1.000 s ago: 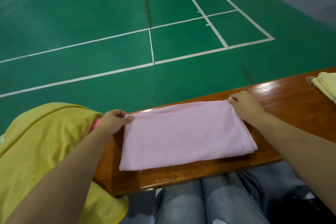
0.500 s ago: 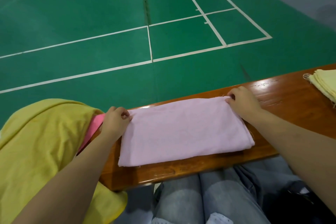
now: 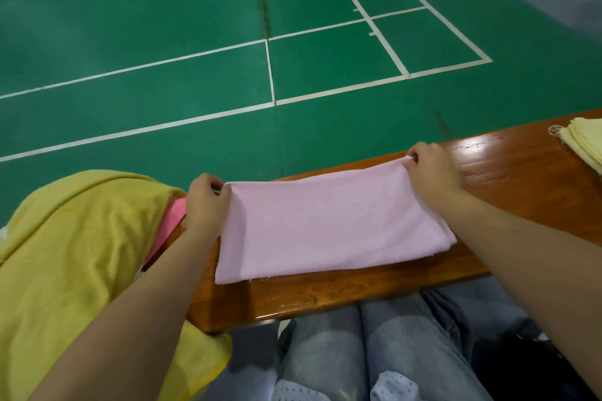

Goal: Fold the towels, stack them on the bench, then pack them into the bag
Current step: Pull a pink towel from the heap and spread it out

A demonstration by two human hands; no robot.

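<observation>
Pink terry cloth, folded into a wide rectangle, lies across the glossy wooden bench [image 3: 508, 192]; this pink towel [image 3: 325, 225] has its near edge flat on the wood, while its far edge is lifted a little by both hands. The left hand [image 3: 203, 205] pinches the far left corner, thumb and forefinger closed on the fabric and the other fingers curled in behind them. The right hand [image 3: 430, 169] does the same at the far right corner, its fingertips bunched tightly on the hem (the knuckles face the camera, so the thumb itself is hidden). Between the two grips the far edge runs nearly taut, with a slight sag towards the middle. The right end of the towel shows several stacked layers at the fold.

To the left, a large yellow cloth [image 3: 75, 254] is heaped over the end of the bench and hangs down past its front edge, and a strip of brighter pink fabric [image 3: 169, 225] shows just beneath it, beside the left wrist. At the far right of the bench sits a stack of pale yellow folded towels [image 3: 583, 143], well apart from the pink one and cut off by the frame. Grey trousers [image 3: 358, 352] cover the person's knees below the bench's front edge. Beyond the bench stretches a green court floor [image 3: 195, 26] with white lines.
</observation>
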